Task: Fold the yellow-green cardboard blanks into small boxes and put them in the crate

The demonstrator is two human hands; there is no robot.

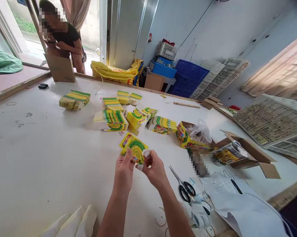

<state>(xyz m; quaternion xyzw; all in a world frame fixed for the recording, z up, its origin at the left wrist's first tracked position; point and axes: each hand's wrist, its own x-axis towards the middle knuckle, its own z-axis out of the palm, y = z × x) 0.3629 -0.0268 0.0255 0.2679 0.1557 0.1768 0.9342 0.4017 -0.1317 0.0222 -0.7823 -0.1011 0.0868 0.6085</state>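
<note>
A yellow and green printed card carton with a swirl pattern, seemingly flat, is held over the white table by both hands. My left hand grips its lower left side, thumb on the printed face. My right hand pinches the right edge, with white tape or covers on its fingertips. Just beyond stand bundles of the same cartons: one stack on the left, another behind the card and a third to the right. Black-handled scissors lie right of my right hand.
Rubber bands and clear tape rolls lie near the front right. A printed box with a plastic bag and an opened cardboard box holding a clear jar stand at right. Beyond the far edge sits a person. Crates line the right.
</note>
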